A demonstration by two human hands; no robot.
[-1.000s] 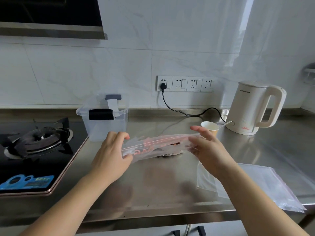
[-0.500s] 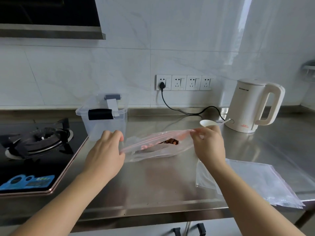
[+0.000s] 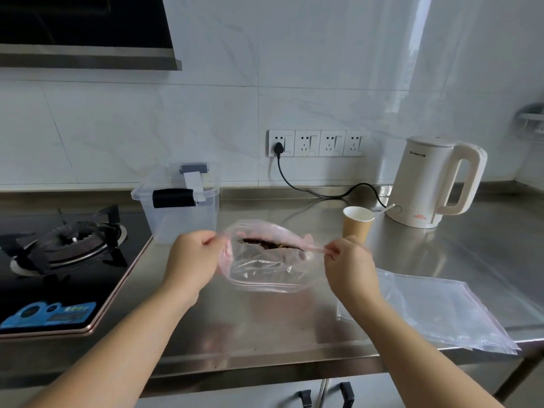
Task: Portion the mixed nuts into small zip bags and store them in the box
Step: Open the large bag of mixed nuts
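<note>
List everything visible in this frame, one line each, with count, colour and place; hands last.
zip bag of nuts: 1, clear with pink strip, mouth open, held above counter centre
empty zip bags: a stack, clear, counter right
storage box: 1, clear with black handle, counter rear left, beside stove
paper cup: 1, brown, white inside, before kettle
kettle: 1, cream, counter rear right
sockets: 4, white, wall; leftmost has a black plug
gas stove: 1, black, left
counter: 1, steel
left hand: pinches bag's left edge
right hand: pinches bag's right edge
</note>
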